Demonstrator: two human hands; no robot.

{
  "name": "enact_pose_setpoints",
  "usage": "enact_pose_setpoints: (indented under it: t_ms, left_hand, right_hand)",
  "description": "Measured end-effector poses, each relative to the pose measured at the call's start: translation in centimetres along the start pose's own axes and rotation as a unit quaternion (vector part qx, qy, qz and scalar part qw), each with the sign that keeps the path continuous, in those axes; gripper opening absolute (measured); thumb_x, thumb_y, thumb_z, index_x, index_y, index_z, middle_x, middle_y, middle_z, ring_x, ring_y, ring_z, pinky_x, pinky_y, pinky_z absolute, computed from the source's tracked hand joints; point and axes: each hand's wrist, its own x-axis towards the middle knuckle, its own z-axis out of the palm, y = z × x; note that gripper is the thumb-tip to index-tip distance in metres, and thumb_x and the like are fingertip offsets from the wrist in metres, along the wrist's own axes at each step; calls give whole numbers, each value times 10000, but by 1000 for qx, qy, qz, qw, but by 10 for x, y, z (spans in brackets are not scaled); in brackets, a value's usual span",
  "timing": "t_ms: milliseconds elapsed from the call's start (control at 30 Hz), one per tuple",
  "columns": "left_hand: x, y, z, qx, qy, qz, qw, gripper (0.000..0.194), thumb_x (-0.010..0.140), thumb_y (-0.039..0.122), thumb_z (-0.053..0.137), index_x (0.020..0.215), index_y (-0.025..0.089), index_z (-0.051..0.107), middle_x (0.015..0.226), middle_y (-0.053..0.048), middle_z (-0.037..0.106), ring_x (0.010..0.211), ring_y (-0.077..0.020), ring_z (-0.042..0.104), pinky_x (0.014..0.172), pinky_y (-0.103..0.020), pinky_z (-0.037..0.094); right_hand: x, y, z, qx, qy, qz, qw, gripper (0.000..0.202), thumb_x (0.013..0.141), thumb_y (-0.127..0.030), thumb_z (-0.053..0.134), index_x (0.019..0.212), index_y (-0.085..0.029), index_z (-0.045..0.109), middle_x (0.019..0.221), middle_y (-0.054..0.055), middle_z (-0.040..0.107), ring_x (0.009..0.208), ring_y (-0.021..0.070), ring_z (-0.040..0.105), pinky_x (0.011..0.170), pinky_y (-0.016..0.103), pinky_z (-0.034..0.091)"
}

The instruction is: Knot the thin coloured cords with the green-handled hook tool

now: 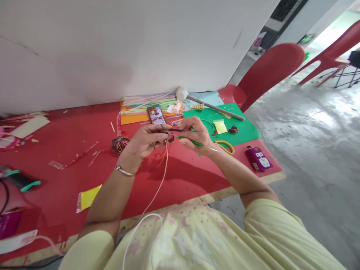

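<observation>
Both hands meet above the red table covering (180, 176), in front of a phone (156, 115) with a lit screen. My left hand (146, 139) pinches a small dark part with wires, too small to name. From that part a white cable (161, 180) hangs down toward my lap. My right hand (194, 134) is closed around a thin tool with a green handle (197, 143); a thin dark rod (176, 129) also runs from its fingers toward my left hand. The fingertips of the two hands are a short distance apart.
Coiled wires (120, 144) lie left of my hands, with green-handled pliers (21, 180) farther left. Yellow-handled scissors (225, 147) and a purple box (258, 159) lie right. Behind are coloured sticks (149, 100) and a white ball (181, 93). A red chair (272, 67) stands right.
</observation>
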Motion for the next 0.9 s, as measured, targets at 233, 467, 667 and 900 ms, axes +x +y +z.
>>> enact_pose_setpoints:
  t_ms: [233, 467, 667, 900]
  left_hand:
    - [-2, 3, 1, 26, 23, -13, 999, 319, 511, 160, 918, 825, 159, 863, 612, -14, 672, 517, -75, 536, 465, -188, 371]
    - [-1, 6, -4, 46, 11, -27, 999, 302, 519, 141, 873, 821, 149, 861, 595, -30, 664, 494, -77, 509, 457, -201, 334]
    - [0, 0, -8, 50, -24, -48, 997, 287, 525, 141, 887, 812, 144, 867, 628, -60, 710, 511, -92, 556, 481, -205, 370]
    - [3, -17, 8, 86, 28, 129, 988, 353, 641, 223, 929, 984, 189, 858, 838, -48, 765, 666, -143, 659, 570, -246, 463]
  right_hand:
    - [5, -1, -4, -59, -9, -58, 997, 174, 1025, -389, 661, 1064, -241, 742, 1175, 102, 625, 1024, 230, 639, 786, 376, 600]
    - [14, -4, -14, -18, -47, -42, 998, 157, 997, -395, 702, 988, -261, 784, 1190, 83, 636, 1082, 250, 634, 878, 425, 609]
    - [16, -5, -17, 167, -68, 111, 977, 339, 1038, -439, 635, 832, -211, 776, 1226, 102, 643, 1119, 216, 619, 951, 406, 588]
    - [-8, -20, 49, 436, 90, 459, 769, 499, 991, -716, 535, 1117, -253, 675, 820, -11, 611, 720, 134, 583, 624, 250, 536]
